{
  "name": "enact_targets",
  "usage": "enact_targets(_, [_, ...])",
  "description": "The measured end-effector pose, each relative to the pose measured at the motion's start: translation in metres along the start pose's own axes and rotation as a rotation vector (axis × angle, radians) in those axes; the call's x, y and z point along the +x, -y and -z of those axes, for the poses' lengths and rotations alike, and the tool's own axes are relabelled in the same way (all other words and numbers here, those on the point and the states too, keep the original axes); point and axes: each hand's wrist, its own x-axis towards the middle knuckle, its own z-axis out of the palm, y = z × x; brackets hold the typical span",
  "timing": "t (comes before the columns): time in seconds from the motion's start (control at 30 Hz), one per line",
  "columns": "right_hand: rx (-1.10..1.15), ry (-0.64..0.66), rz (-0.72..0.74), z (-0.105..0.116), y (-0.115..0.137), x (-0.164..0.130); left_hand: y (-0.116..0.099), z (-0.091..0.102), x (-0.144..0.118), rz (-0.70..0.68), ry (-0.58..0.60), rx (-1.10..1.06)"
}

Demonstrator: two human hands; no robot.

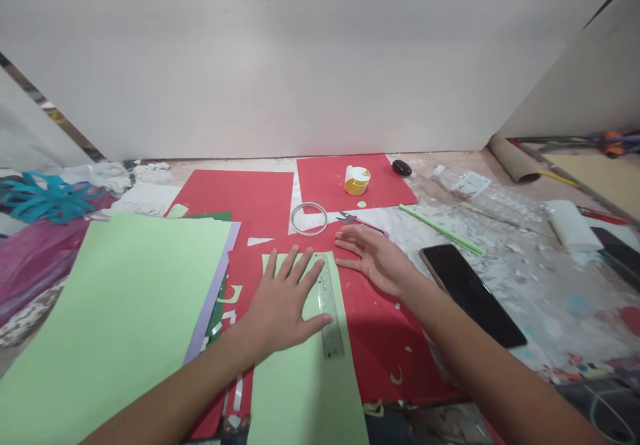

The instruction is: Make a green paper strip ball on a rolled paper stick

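Observation:
A strip of light green paper (305,391) lies on red sheets in front of me. My left hand (283,305) is spread flat on it, with the fingertips at the near side of a clear ruler (331,325) and the thumb across the ruler. My right hand (373,258) is held sideways just right of the strip's top corner, fingers apart, with nothing visible in it. Beyond its fingers lie small scissors with pink handles (373,225), partly hidden by the hand. A silver ring-shaped bangle (310,233) rests on the red paper farther back.
Large green sheets (130,291) lie at left beside a blue paper shape (50,197). A yellow glue jar (357,182) stands at the back. To the right are a green paper stick (443,230), a phone (470,291), a plastic bottle (490,195) and a cardboard tube (515,159).

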Motion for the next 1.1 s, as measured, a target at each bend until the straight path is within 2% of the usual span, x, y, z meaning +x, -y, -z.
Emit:
enact_targets(0.13, [0.008,-0.007,0.021,-0.002,-0.004,0.0,-0.001,0.001,0.0,0.01,-0.007,-0.005])
enact_targets(0.3, [-0.384,0.062,0.099,-0.004,-0.014,0.0,0.0,0.003,0.0,0.005,0.008,-0.013])
enact_targets(0.43, [-0.747,-0.07,0.253,-0.009,-0.021,0.007,0.0,0.002,0.0,-0.008,-0.014,-0.014])
enact_targets(0.53, [-0.901,-0.148,0.363,-0.01,-0.022,0.014,0.0,0.002,0.0,-0.002,-0.003,-0.019])
enact_targets(0.6, [-0.879,-0.134,0.346,-0.009,-0.021,0.017,-0.001,0.006,0.001,-0.001,0.023,-0.027])
enact_targets(0.77, [-0.74,-0.035,0.146,-0.01,-0.012,0.019,-0.009,0.021,0.008,0.008,0.119,-0.031])
enact_targets(0.93, [-0.784,-0.035,0.148,-0.013,-0.008,0.016,-0.015,0.027,0.012,0.019,0.162,-0.024])
enact_targets(1.1, [-0.738,-0.048,0.139,-0.012,-0.008,0.015,-0.011,0.021,0.009,0.005,0.113,-0.021])
